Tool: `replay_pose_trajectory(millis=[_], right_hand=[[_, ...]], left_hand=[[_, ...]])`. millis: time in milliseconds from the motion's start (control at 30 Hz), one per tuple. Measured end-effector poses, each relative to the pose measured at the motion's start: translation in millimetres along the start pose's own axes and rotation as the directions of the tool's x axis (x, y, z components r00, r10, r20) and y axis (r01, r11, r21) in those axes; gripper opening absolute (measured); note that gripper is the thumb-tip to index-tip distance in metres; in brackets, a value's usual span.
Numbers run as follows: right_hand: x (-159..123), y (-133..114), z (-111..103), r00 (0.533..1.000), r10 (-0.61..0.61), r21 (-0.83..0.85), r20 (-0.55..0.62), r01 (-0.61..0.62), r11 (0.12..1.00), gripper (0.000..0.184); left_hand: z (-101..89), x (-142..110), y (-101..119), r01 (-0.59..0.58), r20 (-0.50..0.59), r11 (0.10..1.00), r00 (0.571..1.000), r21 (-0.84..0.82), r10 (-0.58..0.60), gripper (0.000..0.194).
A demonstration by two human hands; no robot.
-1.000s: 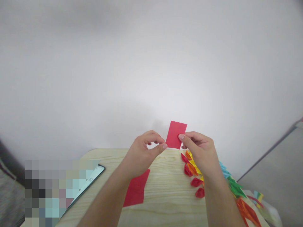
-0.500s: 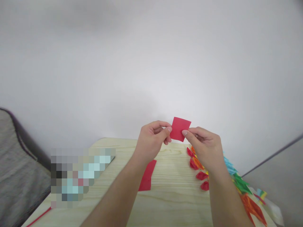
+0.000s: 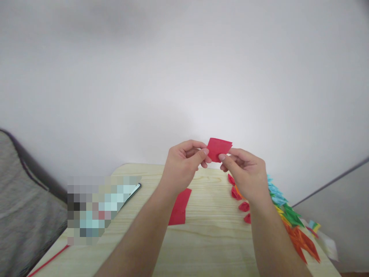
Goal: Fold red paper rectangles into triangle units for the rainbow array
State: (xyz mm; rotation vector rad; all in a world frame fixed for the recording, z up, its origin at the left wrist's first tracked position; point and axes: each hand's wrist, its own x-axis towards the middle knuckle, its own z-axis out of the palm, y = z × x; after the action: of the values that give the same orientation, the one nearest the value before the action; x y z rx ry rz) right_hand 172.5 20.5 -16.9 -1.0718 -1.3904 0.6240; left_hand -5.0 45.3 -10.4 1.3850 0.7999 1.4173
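Observation:
A small red paper slip (image 3: 218, 147) is held up above the far edge of a light wooden table (image 3: 207, 238). My left hand (image 3: 181, 167) pinches its left side between thumb and fingers. My right hand (image 3: 245, 173) pinches its lower right side. The slip tilts away from me, so it looks short. A stack of flat red paper sheets (image 3: 180, 206) lies on the table under my left forearm.
Folded paper pieces in red (image 3: 243, 206), orange, yellow, green (image 3: 291, 217) and blue run along the table's right side. A tablet with a blurred screen (image 3: 103, 207) lies at the left. A grey cushion (image 3: 23, 215) sits far left. A white wall stands behind.
Both hands rose slightly and came closer together. The red slip turned from upright to tilted back, showing less of its face. My view shifted a little, bringing the cushion in at the left.

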Motion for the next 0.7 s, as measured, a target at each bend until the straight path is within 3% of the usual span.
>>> replay_pose_trajectory(millis=[300,700], right_hand=[[1.7,-2.2,1.9,0.996,0.068,0.192,0.063,-0.079,0.978,0.025],[-1.7,-9.9,-7.4,0.995,-0.052,0.155,0.082,0.038,0.987,0.014]], left_hand=[[-0.9,0.4,-5.1,-0.071,0.007,0.997,0.997,-0.029,0.071,0.018],[-1.9,-6.1,2.8,-0.193,0.058,0.981,0.979,0.000,0.193,0.013]])
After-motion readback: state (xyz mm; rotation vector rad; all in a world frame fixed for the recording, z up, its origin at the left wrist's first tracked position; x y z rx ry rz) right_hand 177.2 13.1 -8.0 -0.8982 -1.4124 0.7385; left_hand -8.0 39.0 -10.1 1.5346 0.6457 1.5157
